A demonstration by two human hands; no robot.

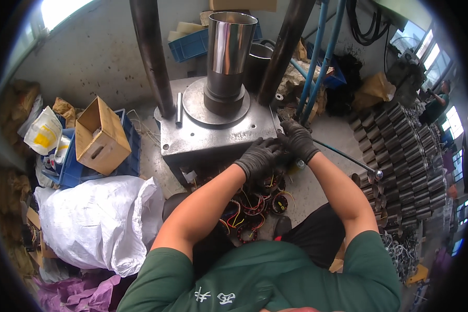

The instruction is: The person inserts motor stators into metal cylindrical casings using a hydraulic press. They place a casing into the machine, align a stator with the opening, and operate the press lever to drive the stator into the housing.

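My left hand (260, 156), in a dark glove, lies at the front edge of the steel press table (218, 140), its fingers stretched forward and a little apart. Beside the table's right front corner is my right hand (298, 139), gloved too, with fingers bent and closed; what they hold, if anything, is hidden. A shiny metal cylinder (229, 47) stands upright on a round steel base (192, 106) on the table. Left of it lies a short steel rod (179, 109). Below my hands are several wound motor stators (252, 205) with coloured wires.
Dark press columns (153, 57) flank the cylinder. A ball-ended lever (348, 158) sticks out rightward past my right hand. Metal sleeves (400, 161) are stacked on the right. At left are a cardboard box (106, 140), a blue crate (132, 151) and a white sack (99, 218).
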